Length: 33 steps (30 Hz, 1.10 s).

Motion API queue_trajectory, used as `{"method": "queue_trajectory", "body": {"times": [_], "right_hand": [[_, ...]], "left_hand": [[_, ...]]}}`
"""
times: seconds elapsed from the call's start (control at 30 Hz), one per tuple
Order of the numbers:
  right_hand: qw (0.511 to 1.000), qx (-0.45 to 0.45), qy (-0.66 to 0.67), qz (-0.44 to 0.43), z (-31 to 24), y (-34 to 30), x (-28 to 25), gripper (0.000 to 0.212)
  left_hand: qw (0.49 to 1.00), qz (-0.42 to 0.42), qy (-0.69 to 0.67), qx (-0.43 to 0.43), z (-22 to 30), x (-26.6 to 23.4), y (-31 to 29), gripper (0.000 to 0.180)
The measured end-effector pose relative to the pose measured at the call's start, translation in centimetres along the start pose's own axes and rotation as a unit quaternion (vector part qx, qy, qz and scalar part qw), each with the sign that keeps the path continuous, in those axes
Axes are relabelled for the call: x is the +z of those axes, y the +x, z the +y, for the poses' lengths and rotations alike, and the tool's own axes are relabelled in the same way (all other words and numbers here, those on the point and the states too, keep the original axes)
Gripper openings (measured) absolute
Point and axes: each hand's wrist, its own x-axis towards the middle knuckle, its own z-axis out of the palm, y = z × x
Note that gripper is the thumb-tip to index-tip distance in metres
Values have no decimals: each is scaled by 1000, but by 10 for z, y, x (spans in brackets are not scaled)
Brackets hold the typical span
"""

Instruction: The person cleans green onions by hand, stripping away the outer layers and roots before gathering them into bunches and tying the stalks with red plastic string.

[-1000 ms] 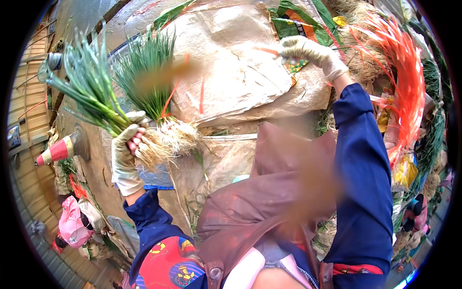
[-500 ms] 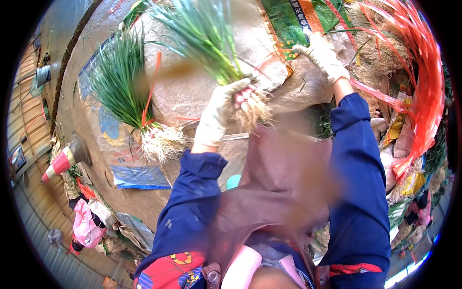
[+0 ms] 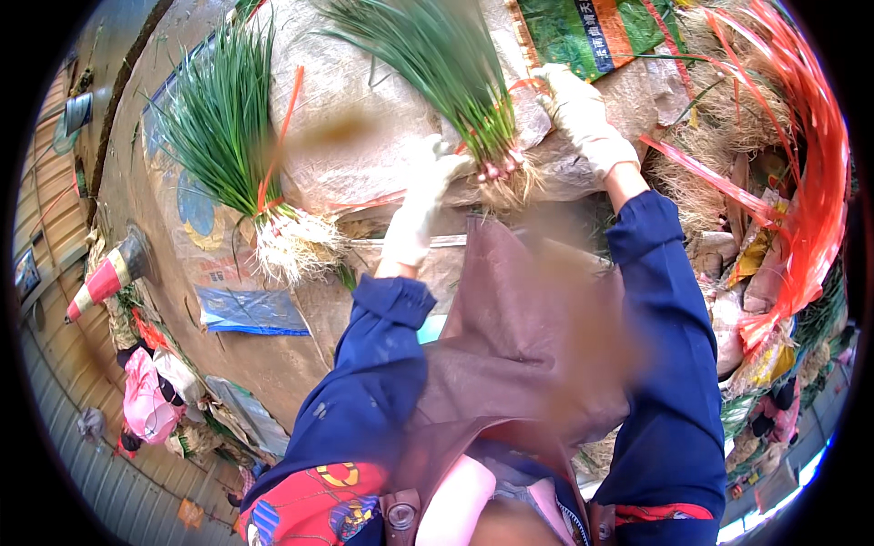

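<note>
A bunch of spring onions [image 3: 482, 118] lies on the pale sacking, its green leaves pointing away and its small pinkish bulbs and roots toward me. My left hand [image 3: 421, 196], in a whitish glove and slightly blurred, is beside the bulbs on their left, with its fingers apart. To the right of the stems, my gloved right hand [image 3: 578, 114] has its fingers closed on a red plastic strip [image 3: 526, 84] that reaches the bunch. Another bunch of spring onions [image 3: 223, 127], bound with a red strip [image 3: 293, 118], lies at the left.
A thick hank of red plastic strips [image 3: 815, 182] hangs at the right, beside heaped roots [image 3: 710, 118]. A green printed sack [image 3: 564, 36] lies at the far side. A red-and-white cone [image 3: 100, 284] stands left, and a person in pink [image 3: 150, 400] is at the lower left.
The spring onions have gone from my left hand onto the sacking, slightly right. My left hand has let go and sits left of the bulbs. My right hand has moved a little left and nearer.
</note>
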Motion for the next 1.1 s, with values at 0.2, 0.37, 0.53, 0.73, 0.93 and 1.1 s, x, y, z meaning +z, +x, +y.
{"method": "queue_trajectory", "body": {"times": [0.2, 0.37, 0.53, 0.73, 0.93, 1.1], "right_hand": [[997, 74, -11, 26, 39, 27, 23, 35], [975, 20, -213, -57, 52, 20, 12, 20], [982, -64, -171, -43, 31, 3, -18, 12], [976, -64, -191, -85, 5, 1, -16, 13], [962, -129, -234, 57, 7, 4, 10, 18], [899, -411, -154, -6, -37, -41, 52, 26]], "left_hand": [[727, 88, 632, 254, -43, -85, -13, 61], [753, 48, 611, 240, -30, -118, 3, 20], [819, 69, 487, 296, 25, -147, 9, 14], [724, 98, 632, 259, 54, -199, 29, 19], [587, 171, 741, 276, 36, -119, 11, 53], [605, -137, 639, 454, -34, -27, -23, 65]]}}
